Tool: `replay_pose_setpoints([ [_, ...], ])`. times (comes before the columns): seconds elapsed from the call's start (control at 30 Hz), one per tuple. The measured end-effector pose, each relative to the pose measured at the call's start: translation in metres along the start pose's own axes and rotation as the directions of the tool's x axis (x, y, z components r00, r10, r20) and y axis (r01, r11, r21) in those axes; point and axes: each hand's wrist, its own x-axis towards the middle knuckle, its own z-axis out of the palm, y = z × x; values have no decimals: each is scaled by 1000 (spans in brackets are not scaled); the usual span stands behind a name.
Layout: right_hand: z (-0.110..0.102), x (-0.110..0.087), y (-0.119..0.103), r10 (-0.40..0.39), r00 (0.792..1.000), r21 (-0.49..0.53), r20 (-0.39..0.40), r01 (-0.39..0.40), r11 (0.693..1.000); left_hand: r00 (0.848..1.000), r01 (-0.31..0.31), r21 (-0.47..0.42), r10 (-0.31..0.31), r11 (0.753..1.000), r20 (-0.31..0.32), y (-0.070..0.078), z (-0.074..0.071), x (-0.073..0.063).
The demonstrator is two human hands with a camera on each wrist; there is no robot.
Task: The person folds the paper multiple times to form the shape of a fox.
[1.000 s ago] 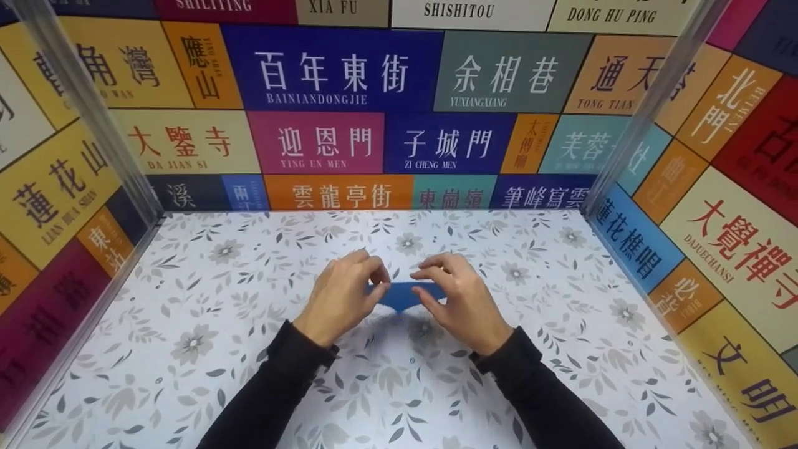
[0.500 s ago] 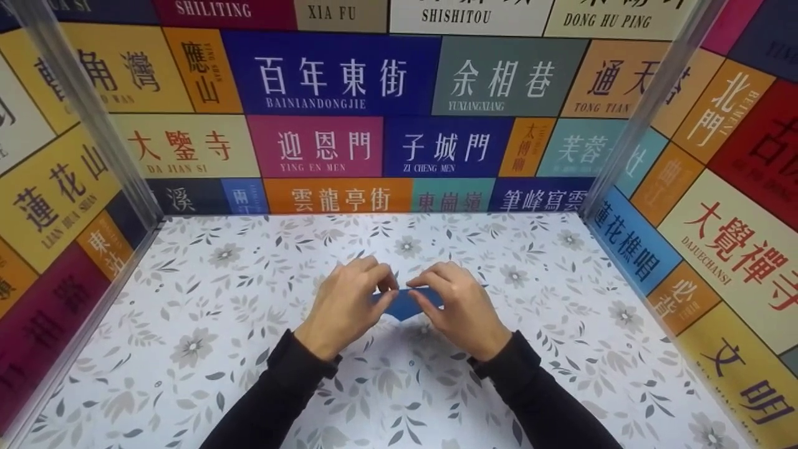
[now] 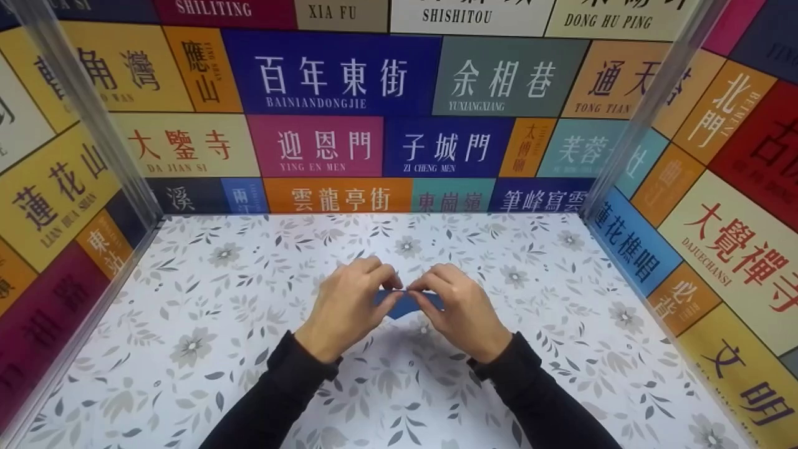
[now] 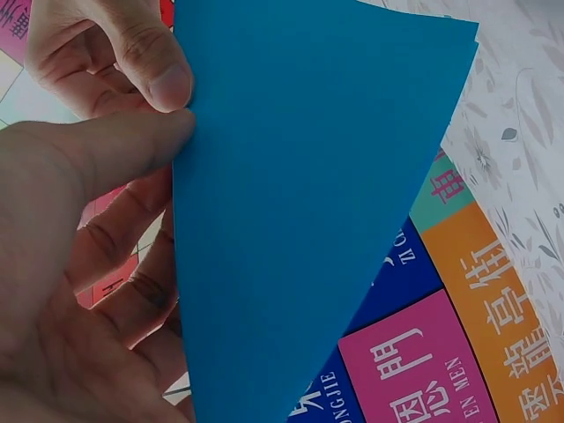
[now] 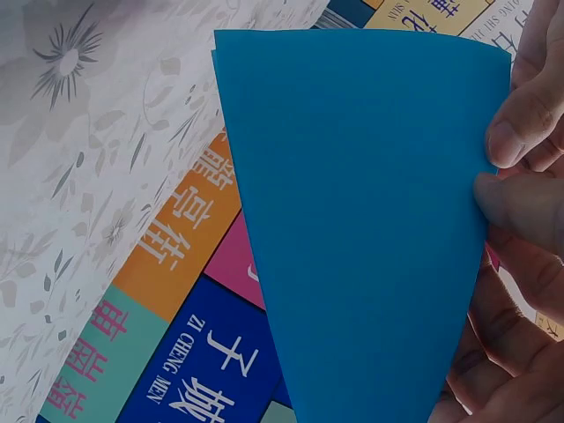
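A folded sheet of blue paper (image 3: pixel 399 307) is held up over the table between both hands, its corner pointing down. My left hand (image 3: pixel 350 305) pinches its upper edge between thumb and fingers. Close beside it, my right hand (image 3: pixel 460 308) pinches the same edge, the two thumbs nearly meeting. From the left wrist, the blue paper (image 4: pixel 291 176) shows a broad triangular face with two layers at the far corner. Across the right wrist view, the paper (image 5: pixel 361 203) again shows doubled layers at its upper left corner. Fingers behind the sheet are partly hidden.
The table (image 3: pixel 206 299) has a white cover printed with grey flowers and leaves. Panels of coloured signs with Chinese characters form a back wall (image 3: pixel 336 75) and two side walls, with clear strips at the corners.
My right hand's thumb and fingers have closed together on the paper's upper edge, and both hands have drawn nearer each other. The paper sits slightly lower in the head view.
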Motion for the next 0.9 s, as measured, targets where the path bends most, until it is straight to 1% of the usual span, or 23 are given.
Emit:
replay_pose_setpoints([
  [0.13,0,0,-1,-9,1000,8,-1,9,1000,1000,-19,-8,19,1000,-5,1,3,-1],
  [0.2,0,-1,-2,-14,1000,8,-1,14,1000,1000,-16,-23,16,1000,2,1,4,-1],
  [0.37,0,-1,-3,-16,1000,13,3,16,1000,1000,2,-70,0,998,26,1,3,-1],
  [0.6,-1,-2,-3,-13,1000,43,10,13,999,997,43,-122,-35,992,67,-1,-1,0],
  [0.77,-2,-1,-2,-20,999,43,25,19,999,996,62,-132,-52,989,76,-3,-3,1],
  [0.9,-4,-1,2,-18,1000,29,15,18,999,995,73,-124,-64,990,70,-7,-7,1],
])
